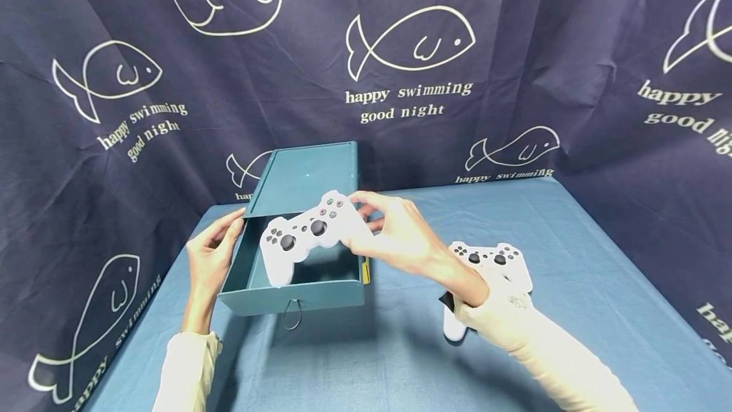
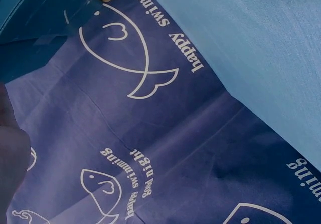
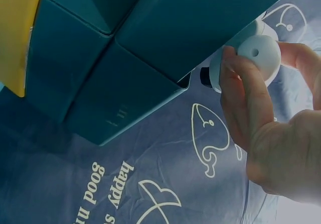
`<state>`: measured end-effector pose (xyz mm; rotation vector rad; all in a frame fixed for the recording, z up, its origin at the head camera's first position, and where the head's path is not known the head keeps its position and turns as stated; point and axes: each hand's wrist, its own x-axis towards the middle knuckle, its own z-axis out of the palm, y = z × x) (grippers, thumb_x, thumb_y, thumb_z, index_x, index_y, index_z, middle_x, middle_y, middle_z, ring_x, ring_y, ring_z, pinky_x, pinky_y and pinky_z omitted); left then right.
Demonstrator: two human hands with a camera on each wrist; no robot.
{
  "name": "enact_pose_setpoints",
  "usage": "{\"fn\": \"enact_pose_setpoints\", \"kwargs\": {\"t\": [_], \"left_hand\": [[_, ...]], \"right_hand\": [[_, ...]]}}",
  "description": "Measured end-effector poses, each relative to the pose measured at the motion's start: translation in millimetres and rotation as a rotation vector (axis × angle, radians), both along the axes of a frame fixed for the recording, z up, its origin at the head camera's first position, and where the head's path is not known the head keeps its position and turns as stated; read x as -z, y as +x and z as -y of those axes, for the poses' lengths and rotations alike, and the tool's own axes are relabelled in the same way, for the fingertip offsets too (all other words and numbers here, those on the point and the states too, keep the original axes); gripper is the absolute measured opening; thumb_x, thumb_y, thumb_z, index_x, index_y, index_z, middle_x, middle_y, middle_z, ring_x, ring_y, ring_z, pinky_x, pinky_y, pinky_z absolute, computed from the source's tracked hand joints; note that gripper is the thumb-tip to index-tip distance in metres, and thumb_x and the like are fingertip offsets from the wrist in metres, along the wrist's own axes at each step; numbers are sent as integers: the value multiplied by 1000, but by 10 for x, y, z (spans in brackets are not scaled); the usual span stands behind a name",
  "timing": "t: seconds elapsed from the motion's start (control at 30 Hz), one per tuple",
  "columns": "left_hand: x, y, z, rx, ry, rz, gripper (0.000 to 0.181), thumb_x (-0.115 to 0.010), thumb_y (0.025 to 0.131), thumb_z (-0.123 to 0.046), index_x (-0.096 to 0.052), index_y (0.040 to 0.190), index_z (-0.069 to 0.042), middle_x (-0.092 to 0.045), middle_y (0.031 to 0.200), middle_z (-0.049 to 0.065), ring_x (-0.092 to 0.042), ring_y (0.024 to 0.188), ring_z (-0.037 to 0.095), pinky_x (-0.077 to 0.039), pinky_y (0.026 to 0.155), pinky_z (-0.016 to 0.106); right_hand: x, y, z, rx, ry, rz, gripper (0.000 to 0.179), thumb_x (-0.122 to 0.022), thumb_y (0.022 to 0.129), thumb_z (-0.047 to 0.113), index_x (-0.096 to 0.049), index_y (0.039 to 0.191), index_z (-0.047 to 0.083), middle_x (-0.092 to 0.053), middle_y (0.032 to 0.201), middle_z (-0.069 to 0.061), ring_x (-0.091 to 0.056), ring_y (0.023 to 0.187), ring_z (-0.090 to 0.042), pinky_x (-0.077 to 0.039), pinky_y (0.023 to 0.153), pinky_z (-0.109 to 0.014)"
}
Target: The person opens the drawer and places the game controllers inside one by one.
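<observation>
My right hand (image 1: 400,234) grips a white game controller (image 1: 345,224) by one handle and holds it tilted over the pulled-out drawer (image 1: 291,294) of a teal drawer box (image 1: 311,173). In the right wrist view the fingers (image 3: 253,86) curl round the controller's rounded handle end, close beside the drawer wall. At the left side of the drawer box, my left hand (image 1: 211,250) holds its edge with thumb and fingertips near the front corner. The left wrist view shows only a dark bit of that hand, at the left border.
Right of the box, another white controller (image 1: 515,266) lies on the blue table cloth (image 1: 394,361), partly hidden by my right sleeve. A white grip-shaped piece (image 1: 455,326) shows below it. A wire ring (image 1: 293,320) hangs from the drawer front. Yellow (image 1: 366,272) shows at the box's right side.
</observation>
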<state>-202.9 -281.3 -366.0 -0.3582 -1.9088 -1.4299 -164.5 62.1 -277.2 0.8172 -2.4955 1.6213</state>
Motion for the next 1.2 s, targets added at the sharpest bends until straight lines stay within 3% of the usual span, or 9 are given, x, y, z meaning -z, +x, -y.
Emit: {"fn": "enact_pose_setpoints", "kwargs": {"t": [0.3, 0.9, 1.2], "left_hand": [[19, -9, 7, -5, -12, -17, 23, -68, 97, 7, -73, 119, 9, -75, 89, -12, -68, 75, -1, -50, 68, 13], [2, -3, 2, -3, -20, -17, 24, -68, 97, 6, -74, 120, 7, -76, 92, -10, -69, 77, 0, -50, 69, 13], [12, -3, 2, -5, -19, -17, 24, -68, 96, 7, -73, 120, 9, -76, 92, -11, -68, 77, -1, -50, 70, 13]], "right_hand": [[11, 1, 80, -9, 69, -41, 43, -72, 82, 22, -72, 124, 19, -70, 102, -1, -73, 81, -11, -58, 70, -36], [-32, -24, 126, 11, 134, -74, 40, -75, 79, 25, -77, 119, 17, -72, 93, 4, -69, 71, -6, -55, 73, -34], [-46, -17, 142, -22, 178, -83, 38, -80, 80, 25, -76, 117, 14, -71, 86, 8, -69, 73, -4, -54, 73, -31]]}}
